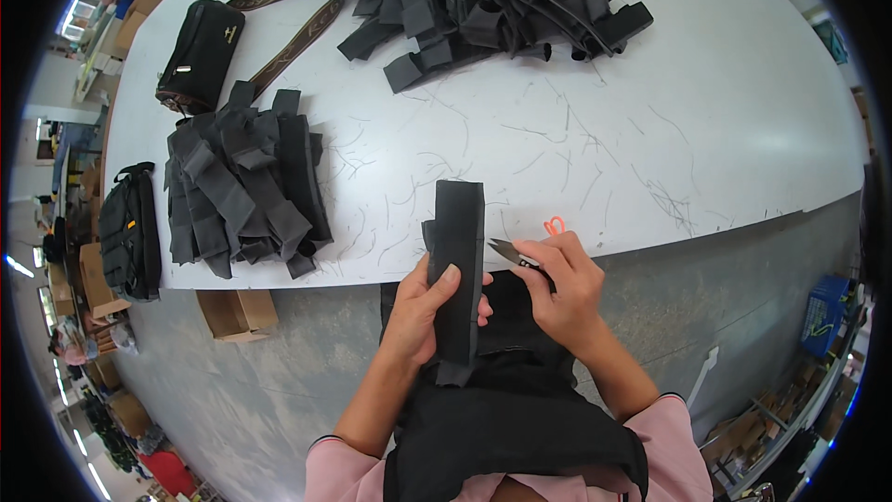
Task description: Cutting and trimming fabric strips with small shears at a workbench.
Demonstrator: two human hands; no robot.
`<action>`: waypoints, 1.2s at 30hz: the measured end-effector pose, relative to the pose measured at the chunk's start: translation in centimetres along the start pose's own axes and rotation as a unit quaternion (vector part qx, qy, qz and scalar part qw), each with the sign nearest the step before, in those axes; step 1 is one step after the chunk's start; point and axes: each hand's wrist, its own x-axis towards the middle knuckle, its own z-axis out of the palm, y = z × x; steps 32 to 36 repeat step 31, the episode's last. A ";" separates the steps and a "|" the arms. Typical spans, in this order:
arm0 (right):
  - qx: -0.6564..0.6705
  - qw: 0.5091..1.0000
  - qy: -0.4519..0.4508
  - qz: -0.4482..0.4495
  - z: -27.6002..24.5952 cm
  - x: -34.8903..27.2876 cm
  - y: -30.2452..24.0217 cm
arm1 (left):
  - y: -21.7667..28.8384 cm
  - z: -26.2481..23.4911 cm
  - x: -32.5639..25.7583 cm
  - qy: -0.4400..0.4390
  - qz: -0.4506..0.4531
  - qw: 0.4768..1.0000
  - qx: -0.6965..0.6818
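A long dark grey fabric strip stands nearly upright over the table's near edge, gripped by my left hand with the thumb across its front and fingertips showing at its right side. In my right hand is a pair of thread snips, its blade tips pointing left, close to the strip's right edge. Whether the tips touch the fabric I cannot tell. Just beyond the right hand, an orange loop lies on the white table.
Dark strips form a neat stack at the left and a loose heap at the far side. A black bag with a patterned strap lies behind the stack. Thread scraps litter the tabletop. A cardboard box sits below the edge; a black backpack is farther left.
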 end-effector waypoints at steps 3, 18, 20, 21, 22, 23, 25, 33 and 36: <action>-0.014 1.000 -0.014 -0.004 -0.2 -0.2 0.0 | 0.2 0.4 0.1 0.001 -0.005 1.000 0.019; 0.062 0.995 -0.017 0.071 -0.3 -0.8 0.2 | 0.3 0.5 -0.2 0.022 -0.015 0.998 0.051; 0.060 0.995 -0.009 0.074 -0.6 -1.0 -0.1 | 0.4 0.6 -0.1 0.021 -0.014 0.998 0.057; 0.057 0.996 -0.011 0.069 -0.5 -1.1 -0.3 | 0.4 0.6 -0.1 0.020 -0.012 0.998 0.064; 0.053 0.997 -0.012 0.063 -0.5 -1.0 -0.4 | 0.4 0.6 -0.1 0.019 -0.012 0.998 0.064; 0.053 0.997 -0.012 0.062 -0.4 -0.9 -0.5 | 0.4 0.5 -0.2 0.007 -0.016 0.998 0.060; 0.073 0.992 -0.035 0.091 -0.3 -0.6 -0.4 | 0.4 0.3 -0.2 -0.004 -0.018 0.998 0.056; 0.072 0.994 -0.053 0.070 -0.7 -0.3 -1.2 | 0.5 0.3 -0.2 -0.033 -0.044 0.996 0.073; 0.072 0.994 -0.053 0.070 -0.7 -0.3 -1.2 | 0.5 0.3 -0.2 -0.033 -0.044 0.996 0.073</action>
